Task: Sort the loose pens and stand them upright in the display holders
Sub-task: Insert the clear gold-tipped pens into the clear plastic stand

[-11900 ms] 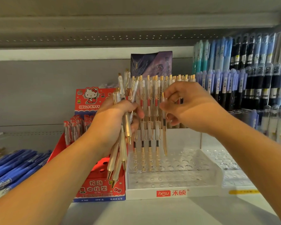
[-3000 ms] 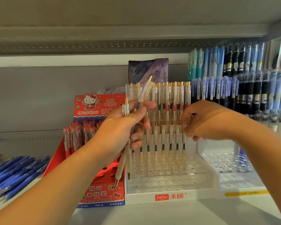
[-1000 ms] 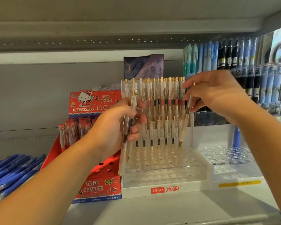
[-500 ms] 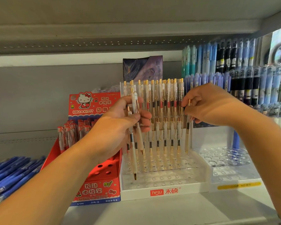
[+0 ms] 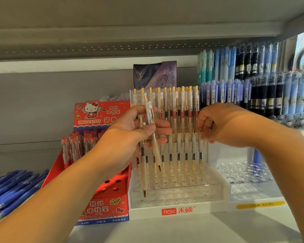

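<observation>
At frame centre, the left hand (image 5: 130, 135) grips two loose pens (image 5: 152, 135) before the clear holder (image 5: 175, 195). The right hand (image 5: 223, 125) pinches a standing pen's top (image 5: 201, 131).

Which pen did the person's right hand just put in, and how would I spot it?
Find the clear holder labelled hesu. In its middle row of white, gold-tipped pens, take the rightmost pen, under the right hand. No pen stands to its right.

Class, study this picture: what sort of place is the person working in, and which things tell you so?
Most likely a stationery shop aisle: a grey metal shelf carries a clear plastic tiered pen holder with a brand label, a red Hello Kitty cardboard display box, and rows of packaged blue and black pens.
</observation>
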